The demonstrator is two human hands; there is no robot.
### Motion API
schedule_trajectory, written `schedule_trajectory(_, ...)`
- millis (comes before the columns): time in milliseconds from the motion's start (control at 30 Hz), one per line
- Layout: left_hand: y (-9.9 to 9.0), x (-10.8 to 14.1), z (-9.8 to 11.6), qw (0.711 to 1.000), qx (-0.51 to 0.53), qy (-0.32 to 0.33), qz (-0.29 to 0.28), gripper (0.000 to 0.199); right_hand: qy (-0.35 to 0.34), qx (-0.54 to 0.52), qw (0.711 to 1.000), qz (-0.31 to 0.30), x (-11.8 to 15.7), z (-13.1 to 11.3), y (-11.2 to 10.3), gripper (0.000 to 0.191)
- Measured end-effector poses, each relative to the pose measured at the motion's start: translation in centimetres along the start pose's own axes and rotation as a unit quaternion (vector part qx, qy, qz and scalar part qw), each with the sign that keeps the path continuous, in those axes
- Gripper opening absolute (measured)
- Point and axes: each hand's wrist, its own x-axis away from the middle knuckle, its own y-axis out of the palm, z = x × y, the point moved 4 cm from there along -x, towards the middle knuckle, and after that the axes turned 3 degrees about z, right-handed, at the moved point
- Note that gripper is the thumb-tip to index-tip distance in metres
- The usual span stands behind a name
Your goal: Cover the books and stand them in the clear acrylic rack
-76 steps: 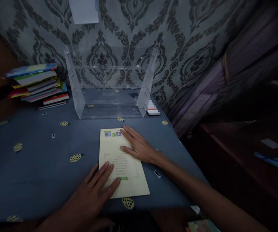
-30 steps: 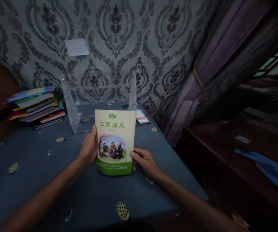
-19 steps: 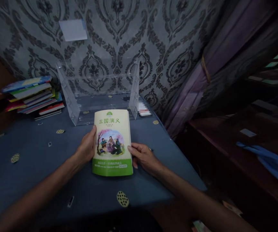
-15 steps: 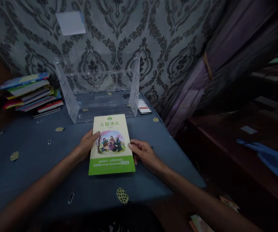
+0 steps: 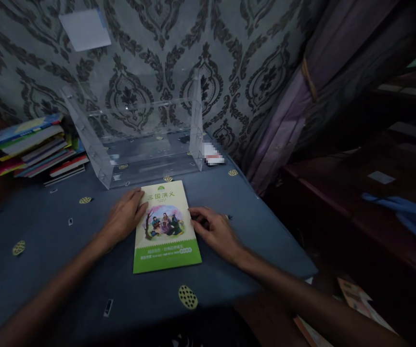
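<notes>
A paperback book [image 5: 166,224] with a cream and green cover and an illustrated scene lies face up on the blue tablecloth. Along its left edge rests my left hand [image 5: 126,214], fingers stretched out and thumb touching the edge. My right hand [image 5: 213,231] is at the right edge, its fingers loosely bent and apart, the fingertips against the book's side. Neither hand is wrapped round the book. Just beyond the book stands a clear plastic rack [image 5: 146,144] with tiered shelves.
A stack of books [image 5: 38,149] stands at the left. A blurred white item [image 5: 213,155] lies right of the rack. White paper [image 5: 85,30] is on the patterned wall. A purple curtain [image 5: 283,125] hangs at the right. Papers [image 5: 361,301] lie below the table's right edge.
The book has come down to lie on the table, and both thumbs have left its cover. My hands have loosened to its sides. The view has shifted slightly.
</notes>
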Motion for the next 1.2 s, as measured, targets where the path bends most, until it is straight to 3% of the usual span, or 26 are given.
schedule_trajectory(233,1.9,-1.4,0.9,0.998,-0.049,0.043,0.003,0.044,-0.054,0.045,0.998,0.001,0.3,0.1,0.4,0.024)
schedule_trajectory(500,2.7,-2.9,5.4,0.990,-0.064,0.122,0.028,0.036,-0.047,0.025,0.999,0.007,0.4,-0.3,0.0,0.022)
schedule_trajectory(733,2.5,-2.6,8.8,0.986,-0.068,0.154,0.003,0.027,-0.035,-0.001,0.999,0.011,0.7,-0.6,0.0,0.021)
schedule_trajectory(1000,3.5,-4.5,8.1,0.987,-0.074,0.143,-0.016,0.039,-0.060,0.032,0.998,-0.007,0.7,-1.1,0.0,0.021)
schedule_trajectory(1200,4.2,-5.8,7.7,0.982,-0.086,0.167,-0.019,0.042,-0.106,0.132,0.985,-0.043,-0.6,-1.8,0.2,0.027)
